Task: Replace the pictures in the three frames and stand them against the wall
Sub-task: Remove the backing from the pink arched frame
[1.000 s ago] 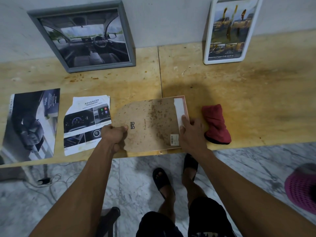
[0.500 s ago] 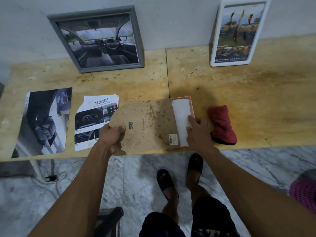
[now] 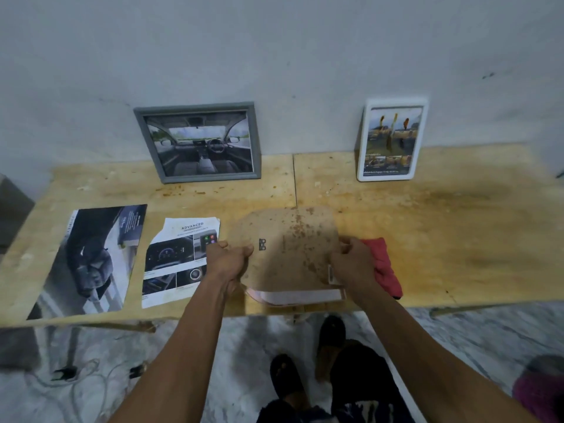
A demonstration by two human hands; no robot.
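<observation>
A stained brown backing board [image 3: 290, 248] is lifted and tilted over a pink frame [image 3: 293, 297] that lies face down near the table's front edge. My left hand [image 3: 227, 261] grips the board's left edge and my right hand [image 3: 351, 264] grips its right edge. A grey frame [image 3: 198, 141] with a car interior picture leans on the wall at the back left. A white frame [image 3: 390, 138] with a picture stands against the wall at the back right. Two loose pictures lie on the left: a dark car print [image 3: 91, 257] and a dashboard print [image 3: 177, 261].
A red cloth [image 3: 384, 267] lies just right of my right hand. The wooden table [image 3: 457, 227] is stained. Below are the marble floor, cables [image 3: 76, 380] at the left, my sandalled feet [image 3: 305, 355], and a pink object [image 3: 540, 392] at the lower right.
The board has risen off the pink frame and turned, both hands now on its sides. The view has tilted up, showing more wall.
</observation>
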